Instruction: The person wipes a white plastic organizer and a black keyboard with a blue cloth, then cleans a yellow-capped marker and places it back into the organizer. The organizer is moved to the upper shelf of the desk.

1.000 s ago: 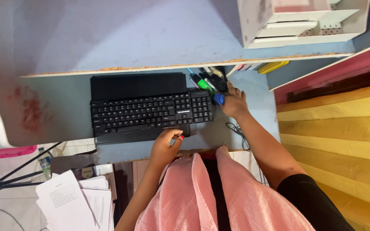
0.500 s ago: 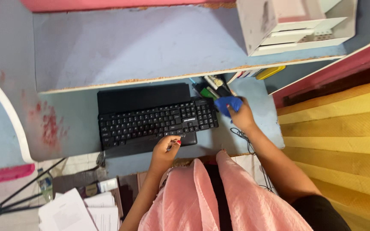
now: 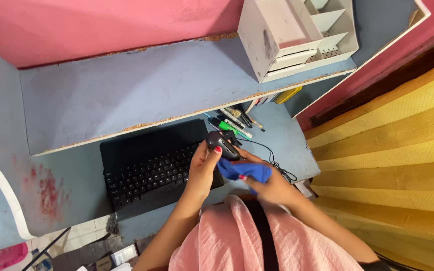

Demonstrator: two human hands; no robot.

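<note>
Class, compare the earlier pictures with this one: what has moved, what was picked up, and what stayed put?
The left hand left the keyboard's front edge and now holds up a dark computer mouse. The right hand came back from the pens, bringing the blue cloth beside the mouse. Keyboard, pens and white organiser stayed.

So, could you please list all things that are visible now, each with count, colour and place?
black computer mouse: one, black, held above the keyboard's right end.
blue cleaning cloth: one, blue, against the mouse.
black flat keyboard: one, black, on the lower desk shelf.
pens and markers: several, green, black, white, lying behind the mouse.
thin black cable: one, black, right of the keyboard.
white plastic organiser: one, white, on the upper shelf.
pale blue desk: one, two levels.
yellow curtain: one, at the right.
left hand: holds the mouse.
right hand: holds the cloth.
</note>
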